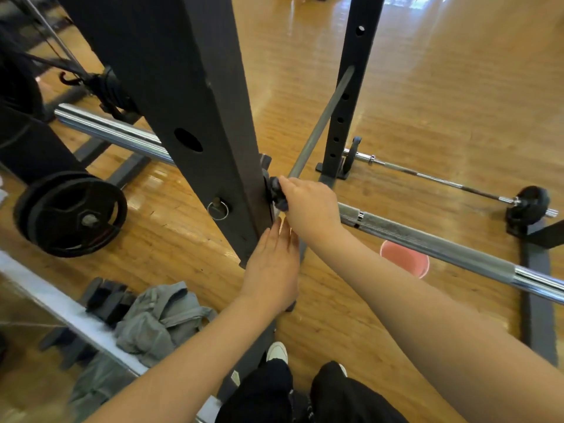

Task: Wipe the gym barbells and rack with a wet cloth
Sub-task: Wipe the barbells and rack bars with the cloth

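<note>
- Head view looks down on a glossy wooden floor point(427, 102) that runs back into a bright, open gym room.
- A black rack upright point(189, 111) with round holes fills the middle; a second upright point(351, 87) stands behind it.
- The right hand point(308, 206) curls its fingers round a small dark knob point(278, 192) on the near upright's side.
- The left hand point(271, 270) lies flat, fingers straight, against the upright just below, holding nothing.
- A chrome barbell point(442, 242) crosses behind the upright and under the right forearm; its other end point(113, 132) shows left.
- A thinner barbell point(442, 181) lies on the floor farther back.
- Black weight plates point(70, 215) stand at left.
- A grey garment point(161, 322) lies crumpled near the left arm; whether it is the cloth I cannot tell.
- A pink round mark point(403, 257) shows beneath the bar.
</note>
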Tool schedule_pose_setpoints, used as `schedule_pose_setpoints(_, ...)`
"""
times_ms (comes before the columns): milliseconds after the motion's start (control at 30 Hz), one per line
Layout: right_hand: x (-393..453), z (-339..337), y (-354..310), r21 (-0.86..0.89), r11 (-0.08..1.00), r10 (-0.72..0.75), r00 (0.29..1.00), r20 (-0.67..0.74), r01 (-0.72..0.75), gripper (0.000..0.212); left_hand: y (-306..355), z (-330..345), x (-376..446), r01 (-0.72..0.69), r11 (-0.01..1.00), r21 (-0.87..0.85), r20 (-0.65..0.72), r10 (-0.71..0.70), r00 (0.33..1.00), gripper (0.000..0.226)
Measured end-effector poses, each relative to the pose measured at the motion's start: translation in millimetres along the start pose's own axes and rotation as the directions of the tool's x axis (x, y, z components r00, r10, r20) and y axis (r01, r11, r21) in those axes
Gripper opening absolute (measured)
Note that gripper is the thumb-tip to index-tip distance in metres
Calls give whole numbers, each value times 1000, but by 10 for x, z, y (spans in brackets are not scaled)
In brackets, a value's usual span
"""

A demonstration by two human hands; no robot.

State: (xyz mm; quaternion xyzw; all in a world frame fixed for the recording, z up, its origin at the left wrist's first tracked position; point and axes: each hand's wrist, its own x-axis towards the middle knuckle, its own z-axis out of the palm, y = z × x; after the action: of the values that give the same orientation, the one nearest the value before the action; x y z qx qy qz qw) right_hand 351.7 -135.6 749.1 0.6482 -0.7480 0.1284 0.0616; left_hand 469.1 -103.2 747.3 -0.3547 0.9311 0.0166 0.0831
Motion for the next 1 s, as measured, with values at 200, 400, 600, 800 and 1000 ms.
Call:
schedule_pose_setpoints(200,-413,-40,361,67,997,38,991,-130,-30,38,-147,-74,121,-96,995,36,-191,101,976,70)
schedule_pose_setpoints(400,-608,-170,409,-30,999,31,995,94,-28,88,-124,-130,221,-133,990,43,-156,139,978,72)
schedule_pose_setpoints(600,-448,-25,240,-90,992,76,992,-100,-85,57,-213,-90,176,-93,995,23,-183,95,978,68)
schedule_pose_setpoints(800,-185,111,80,41,998,-45,979,-200,54,40,-167,-82,205,-29,999,-18,-182,25,983,68)
schedule_pose_setpoints(1000,-786,-50,598,46,997,67,954,-294,-56,52,-184,-52,285,-69,998,-13,-242,63,968,72)
